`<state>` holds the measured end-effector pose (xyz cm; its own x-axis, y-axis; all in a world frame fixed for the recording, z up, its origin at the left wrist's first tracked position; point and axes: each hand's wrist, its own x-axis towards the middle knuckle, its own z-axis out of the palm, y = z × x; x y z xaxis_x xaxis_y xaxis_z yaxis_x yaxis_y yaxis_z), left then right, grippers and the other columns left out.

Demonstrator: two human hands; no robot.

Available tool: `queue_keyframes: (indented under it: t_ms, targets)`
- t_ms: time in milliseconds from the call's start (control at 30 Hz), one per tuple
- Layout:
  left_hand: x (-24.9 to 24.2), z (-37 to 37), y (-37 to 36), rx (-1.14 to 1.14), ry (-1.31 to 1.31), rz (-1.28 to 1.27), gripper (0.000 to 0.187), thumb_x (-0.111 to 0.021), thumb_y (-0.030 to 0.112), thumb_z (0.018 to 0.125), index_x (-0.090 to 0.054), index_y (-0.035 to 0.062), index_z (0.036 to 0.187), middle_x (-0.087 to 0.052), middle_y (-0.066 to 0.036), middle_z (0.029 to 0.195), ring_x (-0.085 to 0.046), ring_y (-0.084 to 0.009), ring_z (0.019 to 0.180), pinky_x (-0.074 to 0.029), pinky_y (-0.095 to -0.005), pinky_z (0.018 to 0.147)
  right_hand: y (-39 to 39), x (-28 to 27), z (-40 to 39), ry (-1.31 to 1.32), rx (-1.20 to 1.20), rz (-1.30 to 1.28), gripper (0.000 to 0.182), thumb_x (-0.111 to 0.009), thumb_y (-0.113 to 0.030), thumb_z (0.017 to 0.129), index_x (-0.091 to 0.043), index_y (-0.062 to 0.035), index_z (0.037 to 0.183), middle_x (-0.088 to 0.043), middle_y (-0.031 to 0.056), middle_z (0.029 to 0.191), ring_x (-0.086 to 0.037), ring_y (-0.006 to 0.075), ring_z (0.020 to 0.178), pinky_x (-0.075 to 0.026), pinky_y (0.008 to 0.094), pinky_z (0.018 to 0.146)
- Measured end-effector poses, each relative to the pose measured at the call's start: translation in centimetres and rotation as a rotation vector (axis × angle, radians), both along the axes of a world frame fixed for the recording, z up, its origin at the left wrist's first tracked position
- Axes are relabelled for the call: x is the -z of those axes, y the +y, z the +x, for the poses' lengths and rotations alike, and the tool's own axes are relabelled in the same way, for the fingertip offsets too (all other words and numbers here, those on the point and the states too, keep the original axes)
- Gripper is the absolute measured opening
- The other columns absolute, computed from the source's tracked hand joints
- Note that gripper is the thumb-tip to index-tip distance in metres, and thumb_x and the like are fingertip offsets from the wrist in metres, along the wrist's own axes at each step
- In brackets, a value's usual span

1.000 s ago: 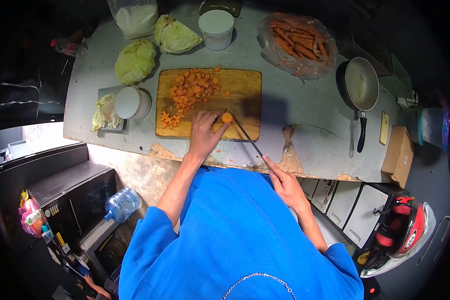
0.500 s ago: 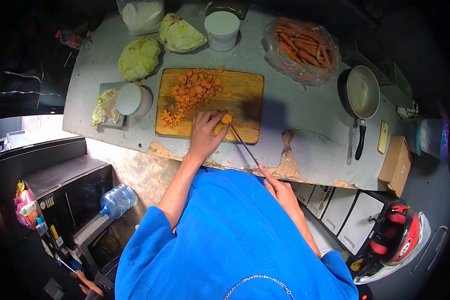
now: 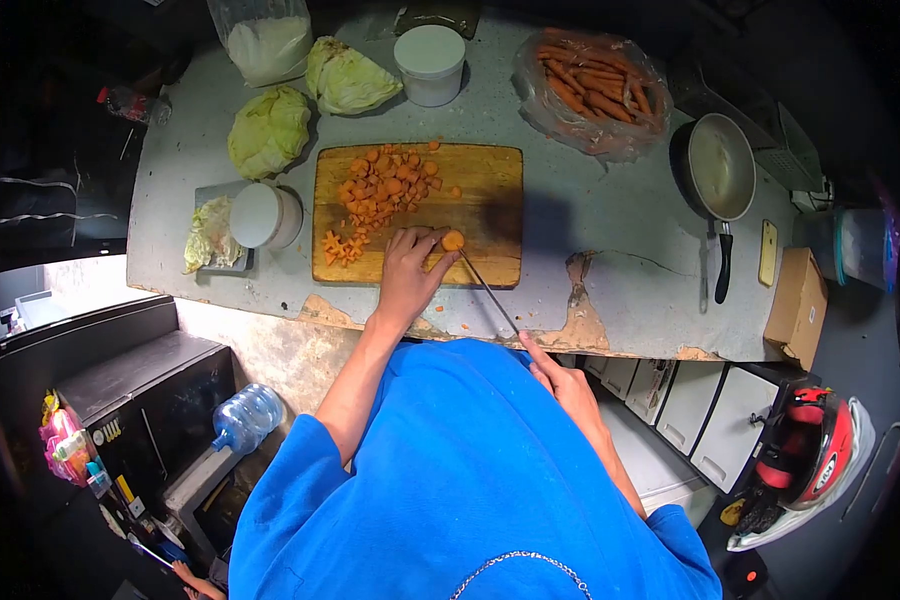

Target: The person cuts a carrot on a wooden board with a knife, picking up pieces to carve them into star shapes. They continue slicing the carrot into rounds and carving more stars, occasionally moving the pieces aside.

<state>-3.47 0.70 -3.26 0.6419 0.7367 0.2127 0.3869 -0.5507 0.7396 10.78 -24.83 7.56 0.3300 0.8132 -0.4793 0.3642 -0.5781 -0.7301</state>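
Observation:
On the wooden cutting board [image 3: 485, 165], my left hand [image 3: 410, 270] is closed on a carrot piece [image 3: 453, 241], whose round cut end shows beside the fingertips. My right hand [image 3: 562, 378] grips a knife [image 3: 488, 290] at the table's front edge. The blade slants up and left, its tip beside the carrot piece. Sliced and chopped carrot [image 3: 385, 185] is heaped on the board's upper left, with smaller bits lower down. The knife handle is mostly hidden in my right hand.
Cabbages [image 3: 270, 132] and a white tub [image 3: 430, 65] stand behind the board, another tub [image 3: 265, 215] to its left. Bagged carrots [image 3: 598, 90], a pan [image 3: 720, 167], a phone [image 3: 768, 252] and a cardboard box [image 3: 797, 305] are rightward. Part of another person [image 3: 198, 580] shows bottom left.
The camera view has shifted slightly. My left hand stays at the carrot piece, and my right hand keeps hold of the knife in nearly the same pose.

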Motion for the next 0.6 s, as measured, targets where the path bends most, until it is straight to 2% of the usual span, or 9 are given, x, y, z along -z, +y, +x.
queue_keyframes:
  t_ms: [33,167,267,333,433,600]
  targets:
    - [-0.1,0.0,0.0,0.001,-0.007,0.001,0.041,-0.08,0.021,0.089,-0.073,0.0034,0.126,-0.069,-0.016,0.105,-0.061,-0.0358,0.103,-0.048,-0.0436,0.092,0.0,0.0,-0.1,0.009,0.011,-0.001,0.049,-0.052,-0.028,0.109,-0.05,-0.0191,0.157,-0.076,0.0266,0.1,-0.077,0.036,0.093,-0.056,0.0413,0.084]
    - [-0.9,-0.1,0.0,0.027,0.015,0.022,0.042,-0.079,0.018,0.089,-0.072,0.0037,0.127,-0.069,-0.016,0.108,-0.061,-0.036,0.105,-0.049,-0.0435,0.092,0.2,-0.2,-0.6,0.021,0.037,-0.042,0.048,-0.051,-0.028,0.109,-0.051,-0.0187,0.156,-0.076,0.027,0.1,-0.077,0.036,0.093,-0.056,0.0414,0.084]
    - [-0.5,-0.1,0.0,0.021,-0.07,0.082,0.04,-0.079,0.017,0.088,-0.072,0.0042,0.126,-0.069,-0.015,0.111,-0.062,-0.0354,0.106,-0.049,-0.0437,0.092,0.1,-0.3,-1.0,0.028,0.039,-0.086,0.047,-0.051,-0.028,0.109,-0.051,-0.0184,0.156,-0.076,0.0272,0.1,-0.077,0.0351,0.094,-0.055,0.0403,0.084]
    - [0.1,-0.2,0.1,0.05,-0.016,0.104,0.037,-0.079,0.017,0.088,-0.073,0.0046,0.122,-0.069,-0.014,0.113,-0.063,-0.0346,0.108,-0.049,-0.0433,0.092,-0.3,0.4,-1.3,0.021,0.06,-0.011,0.049,-0.053,-0.019,0.108,-0.049,-0.0259,0.156,-0.072,0.027,0.103,-0.072,0.0435,0.092,-0.056,0.0454,0.081]
    - [0.1,0.0,-0.1,0.029,-0.012,0.113,0.036,-0.078,0.018,0.089,-0.072,0.0051,0.122,-0.069,-0.013,0.113,-0.063,-0.0321,0.105,-0.046,-0.0425,0.089,-0.6,0.9,-1.8,0.006,0.099,0.069,0.048,-0.053,-0.02,0.108,-0.05,-0.0259,0.156,-0.072,0.0271,0.098,-0.071,0.0448,0.09,-0.055,0.0459,0.08]
    - [-0.4,0.2,-0.1,0.008,0.004,0.077,0.035,-0.079,0.018,0.088,-0.074,0.0064,0.121,-0.069,-0.013,0.112,-0.063,-0.0342,0.104,-0.049,-0.0425,0.091,-0.4,0.6,-1.9,0.017,0.098,-0.006,0.048,-0.053,-0.02,0.108,-0.05,-0.0259,0.156,-0.072,0.027,0.101,-0.071,0.0455,0.093,-0.055,0.0446,0.082]
